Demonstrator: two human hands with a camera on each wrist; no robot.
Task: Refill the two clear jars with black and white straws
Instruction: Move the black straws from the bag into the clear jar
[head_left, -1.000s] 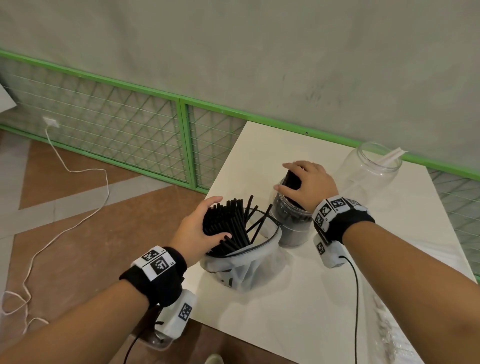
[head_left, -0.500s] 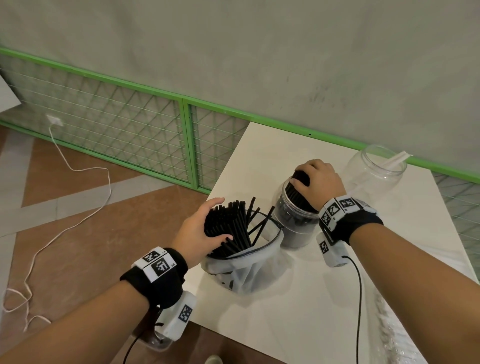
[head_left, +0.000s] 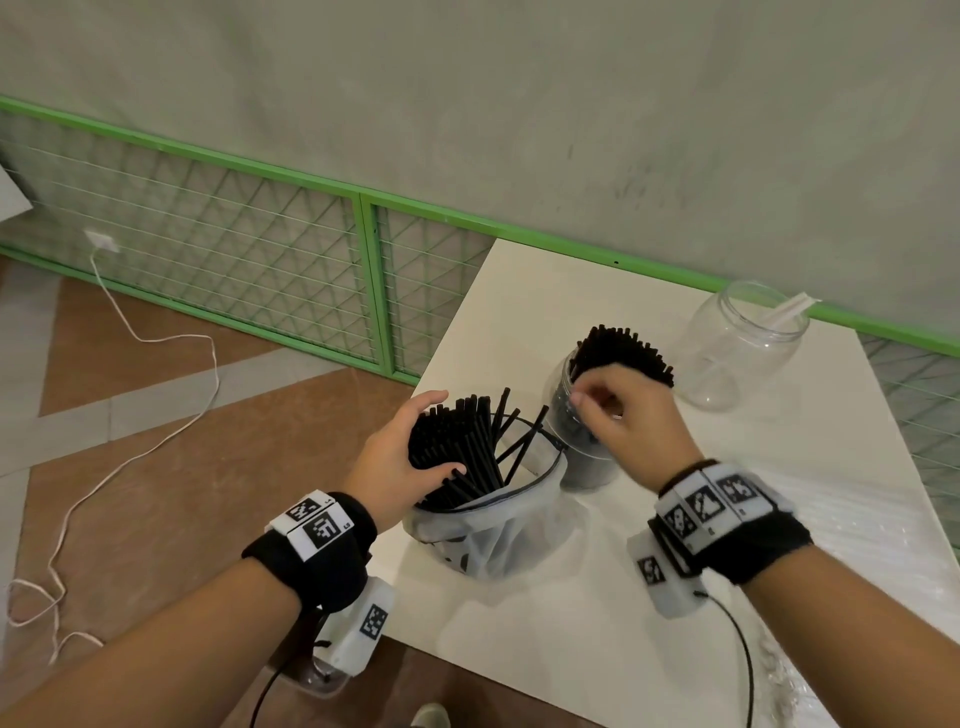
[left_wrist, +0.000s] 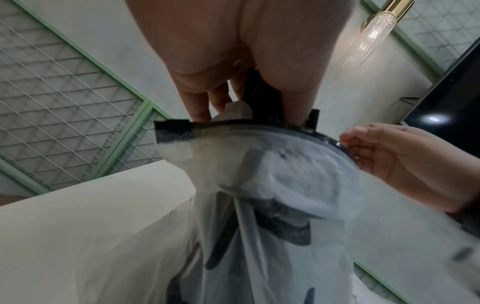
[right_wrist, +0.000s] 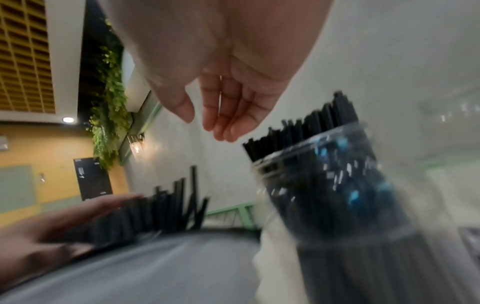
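A clear jar (head_left: 587, 467) (right_wrist: 337, 185) packed with black straws (head_left: 623, 348) stands mid-table. My right hand (head_left: 592, 408) (right_wrist: 205, 125) hovers just in front of its mouth, fingers relaxed and holding nothing. To its left a clear plastic bag (head_left: 498, 530) (left_wrist: 259, 185) holds more black straws (head_left: 467, 447). My left hand (head_left: 441, 436) (left_wrist: 249, 102) grips a bundle of them at the bag's mouth. A second clear jar (head_left: 727, 358) stands at the back right with one white straw (head_left: 787, 312) leaning in it.
The white table (head_left: 571, 623) ends just left of the bag, with tiled floor below. Crinkled clear plastic (head_left: 857, 519) lies along its right side. A green mesh fence (head_left: 260, 260) runs behind, and a white cable (head_left: 156, 338) trails on the floor.
My right hand has lifted off the tops of the straws in the jar and drawn back toward me. The left hand keeps its grip on the bundle in the bag.
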